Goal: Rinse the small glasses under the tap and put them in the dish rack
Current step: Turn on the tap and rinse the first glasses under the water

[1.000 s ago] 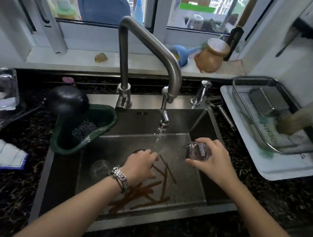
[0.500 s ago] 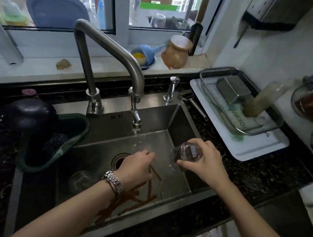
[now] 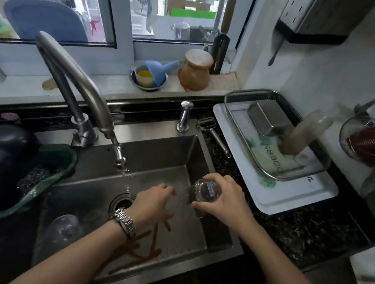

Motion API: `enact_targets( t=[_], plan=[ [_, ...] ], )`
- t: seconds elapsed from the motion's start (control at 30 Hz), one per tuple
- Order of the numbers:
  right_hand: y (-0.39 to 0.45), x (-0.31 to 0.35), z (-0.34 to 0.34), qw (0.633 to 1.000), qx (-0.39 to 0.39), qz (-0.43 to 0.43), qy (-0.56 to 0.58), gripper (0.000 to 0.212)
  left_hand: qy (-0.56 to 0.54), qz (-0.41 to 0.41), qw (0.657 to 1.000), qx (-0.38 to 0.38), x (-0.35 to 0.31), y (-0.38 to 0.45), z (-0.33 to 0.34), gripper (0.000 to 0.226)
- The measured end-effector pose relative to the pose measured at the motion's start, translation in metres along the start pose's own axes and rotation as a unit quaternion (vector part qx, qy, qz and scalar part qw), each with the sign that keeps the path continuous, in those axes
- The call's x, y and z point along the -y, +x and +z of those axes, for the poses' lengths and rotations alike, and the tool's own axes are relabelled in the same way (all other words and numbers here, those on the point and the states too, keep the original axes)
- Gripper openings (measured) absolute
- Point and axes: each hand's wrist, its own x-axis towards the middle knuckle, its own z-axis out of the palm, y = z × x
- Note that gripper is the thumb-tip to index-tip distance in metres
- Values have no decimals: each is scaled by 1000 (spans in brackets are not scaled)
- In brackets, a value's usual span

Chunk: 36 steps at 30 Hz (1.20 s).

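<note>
Swinging away from the tap (image 3: 119, 157) toward the dish rack (image 3: 275, 138), the right hand (image 3: 222, 199) grips a small glass (image 3: 204, 190), rinse seemingly done; the left hand (image 3: 153, 203) stays loosely open, empty.

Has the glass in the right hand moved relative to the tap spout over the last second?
Yes. The small glass in the right hand has drifted right, away from the tap spout, toward the sink's right wall.

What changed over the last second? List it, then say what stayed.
The camera swung right and down. The right hand carried the glass from beside the water stream slightly right, toward the rack. Unchanged: the grip on the glass, the left hand open and low in the sink, the tap running, a second glass lying in the sink.
</note>
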Motion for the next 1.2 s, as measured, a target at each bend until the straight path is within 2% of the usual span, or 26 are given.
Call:
enact_targets(
  t=[0.17, 0.53, 0.73, 0.97, 1.2],
  plan=[
    [26, -17, -37, 999, -5, -43, 2, 61, 11, -20, 1000, -10, -26, 31, -2, 62],
    [106, -67, -154, 989, -144, -39, 1, 61, 37, -38, 997, -58, -75, 104, -33, 48],
    [147, -102, -171, 991, -126, -14, -36, 62, 36, -42, 997, -56, -87, 130, -42, 53],
    [172, -124, -148, 996, -67, 3, -61, 63, 35, -59, 996, -50, -83, 143, -44, 53],
    [188, -140, -136, 997, -54, 16, -58, 63, 30, -65, 996, -54, -82, 149, -39, 52]
  ],
)
